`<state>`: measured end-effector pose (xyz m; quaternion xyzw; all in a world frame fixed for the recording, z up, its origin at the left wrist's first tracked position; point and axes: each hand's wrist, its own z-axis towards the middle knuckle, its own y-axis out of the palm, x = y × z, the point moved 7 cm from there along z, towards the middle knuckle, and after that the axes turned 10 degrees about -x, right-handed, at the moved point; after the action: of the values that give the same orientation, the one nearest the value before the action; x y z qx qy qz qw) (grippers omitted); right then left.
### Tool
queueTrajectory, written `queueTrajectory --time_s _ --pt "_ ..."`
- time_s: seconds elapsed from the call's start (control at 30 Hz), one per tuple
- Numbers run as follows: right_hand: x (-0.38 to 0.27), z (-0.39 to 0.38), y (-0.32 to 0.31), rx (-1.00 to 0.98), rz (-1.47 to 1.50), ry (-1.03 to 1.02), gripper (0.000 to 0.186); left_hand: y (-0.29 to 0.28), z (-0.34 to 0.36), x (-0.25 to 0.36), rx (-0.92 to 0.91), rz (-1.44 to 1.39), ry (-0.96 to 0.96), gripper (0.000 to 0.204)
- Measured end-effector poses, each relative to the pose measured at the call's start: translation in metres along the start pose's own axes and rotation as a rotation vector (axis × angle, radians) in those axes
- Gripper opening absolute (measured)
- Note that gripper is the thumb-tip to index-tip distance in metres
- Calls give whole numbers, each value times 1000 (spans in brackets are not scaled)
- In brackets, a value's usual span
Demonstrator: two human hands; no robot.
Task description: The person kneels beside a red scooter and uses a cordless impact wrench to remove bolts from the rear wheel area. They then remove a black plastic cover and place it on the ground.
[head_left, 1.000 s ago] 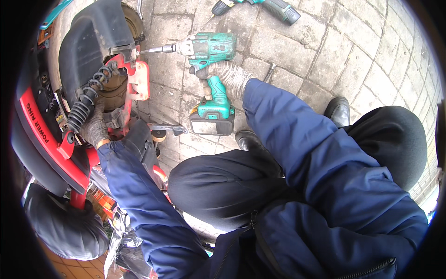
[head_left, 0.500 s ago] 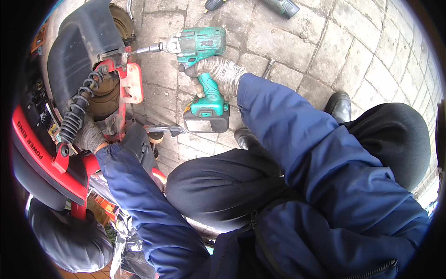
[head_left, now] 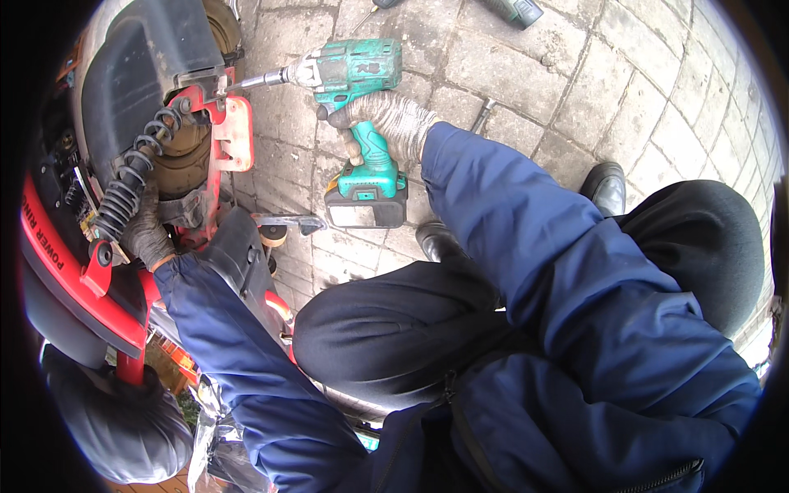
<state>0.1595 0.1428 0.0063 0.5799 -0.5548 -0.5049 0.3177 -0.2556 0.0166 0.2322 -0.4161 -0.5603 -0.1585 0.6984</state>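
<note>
Stone paving (head_left: 542, 74) spreads below you, with a red-and-black vehicle (head_left: 78, 287) at your left. The green power wrench (head_left: 360, 66) is over the paving, nose facing the vehicle. A coiled spring (head_left: 131, 185) slants beside your left hand (head_left: 148, 230); I can't tell its fingers' state. Your right hand's (head_left: 393, 122) gloved fingers clamp the wrench's handle. Its slim socket (head_left: 263, 80) points at the vehicle.

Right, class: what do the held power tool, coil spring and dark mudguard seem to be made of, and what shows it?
Power tool: teal casing probably hard plastic, moulded and scuffed; its silvery nose looks like metal, by its shine.
Coil spring: likely steel, dark and perhaps painted, going by its even, round coils.
Mudguard: probably plastic, matt and dusty, judging by its smooth moulded curve.
</note>
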Motion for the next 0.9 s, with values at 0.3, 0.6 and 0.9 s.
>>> queueTrajectory --time_s 0.3,0.6,0.9 --pt "-5 4 3 -10 29 -1 18 11 7 3 110 -515 -76 34" --pt "2 19 2 -30 12 -9 24 40 -6 22 169 -186 -79 23" --pt "12 36 -1 -78 53 -15 17 55 -13 36 235 -346 44 22"
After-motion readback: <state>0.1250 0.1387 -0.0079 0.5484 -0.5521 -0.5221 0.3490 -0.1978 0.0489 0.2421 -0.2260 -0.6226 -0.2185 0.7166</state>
